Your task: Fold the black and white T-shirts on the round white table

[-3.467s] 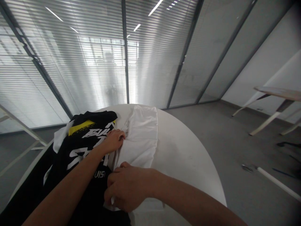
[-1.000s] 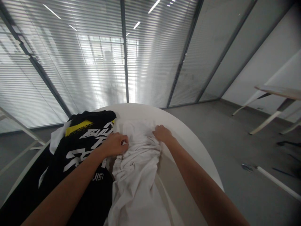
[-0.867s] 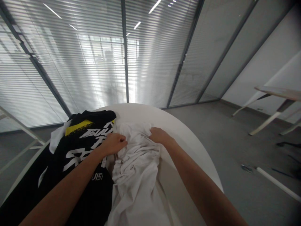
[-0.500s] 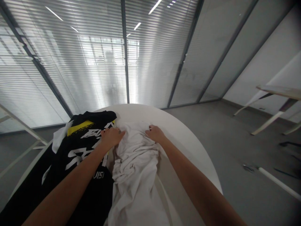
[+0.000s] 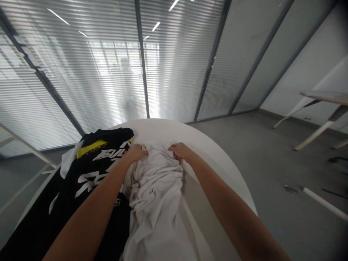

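A rumpled white cloth garment (image 5: 157,195) lies lengthwise on a round white table (image 5: 217,152), gathered into many folds. At its far left corner my left hand (image 5: 137,153) is closed, thumb and fingers pinching the fabric. My right hand (image 5: 181,150) grips the far right corner in the same way, with its lower fingers curled and partly hidden. Left of the white garment lies a black shirt (image 5: 114,224) with white lettering and a yellow patch; my left forearm passes over it.
Behind the table stands a glass partition (image 5: 174,72) with blinds. A wooden-topped table (image 5: 328,97) with pale legs is at the right. On the floor at right lies a white tube (image 5: 323,203). A pale metal frame (image 5: 27,145) stands at left.
My left hand has moved slightly right, off the black shirt's lettering, and closed on the white garment's corner. The fingers of my right hand have curled around the other corner.
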Demonstrator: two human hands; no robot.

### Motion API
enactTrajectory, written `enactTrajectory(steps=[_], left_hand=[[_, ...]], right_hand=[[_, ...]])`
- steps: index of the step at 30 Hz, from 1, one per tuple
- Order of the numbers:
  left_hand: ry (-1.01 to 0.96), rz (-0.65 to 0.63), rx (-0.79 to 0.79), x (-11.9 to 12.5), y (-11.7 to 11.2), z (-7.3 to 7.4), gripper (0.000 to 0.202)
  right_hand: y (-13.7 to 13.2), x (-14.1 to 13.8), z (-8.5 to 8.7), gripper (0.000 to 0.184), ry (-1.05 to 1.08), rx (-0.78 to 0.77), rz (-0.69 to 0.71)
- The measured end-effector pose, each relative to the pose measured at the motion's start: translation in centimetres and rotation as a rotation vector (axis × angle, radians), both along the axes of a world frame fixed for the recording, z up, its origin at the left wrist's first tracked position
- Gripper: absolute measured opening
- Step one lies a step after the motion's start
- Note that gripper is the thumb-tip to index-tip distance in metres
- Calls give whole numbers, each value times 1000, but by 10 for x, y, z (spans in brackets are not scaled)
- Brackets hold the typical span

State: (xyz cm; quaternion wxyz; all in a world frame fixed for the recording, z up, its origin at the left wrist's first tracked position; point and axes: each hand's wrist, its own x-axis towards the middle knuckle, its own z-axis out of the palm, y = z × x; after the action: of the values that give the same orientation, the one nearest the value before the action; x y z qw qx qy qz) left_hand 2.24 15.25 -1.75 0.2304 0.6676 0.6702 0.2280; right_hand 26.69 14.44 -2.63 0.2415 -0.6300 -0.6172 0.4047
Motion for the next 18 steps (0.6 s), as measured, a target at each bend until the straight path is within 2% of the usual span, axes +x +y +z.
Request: enactTrajectory(steps=[3,5,9,14,18], left_hand=[[-54,7,-32,-5,-6,3,11],[-203,45,-68,-9,-8,7,17],[-469,113,-57,-16,-11,20,24],[-748,147,-24,-20,-17,43,39],[-912,89,47,-21,-16,50,49]], right_hand=[[1,-5,-1,13,103,26,-45],[1,-7,2,13,210,44,-104],[-3,-7,20,15,412,79,-175],[-13,-4,50,23,701,144,-67],[-19,-2,62,27,760,264,-5]])
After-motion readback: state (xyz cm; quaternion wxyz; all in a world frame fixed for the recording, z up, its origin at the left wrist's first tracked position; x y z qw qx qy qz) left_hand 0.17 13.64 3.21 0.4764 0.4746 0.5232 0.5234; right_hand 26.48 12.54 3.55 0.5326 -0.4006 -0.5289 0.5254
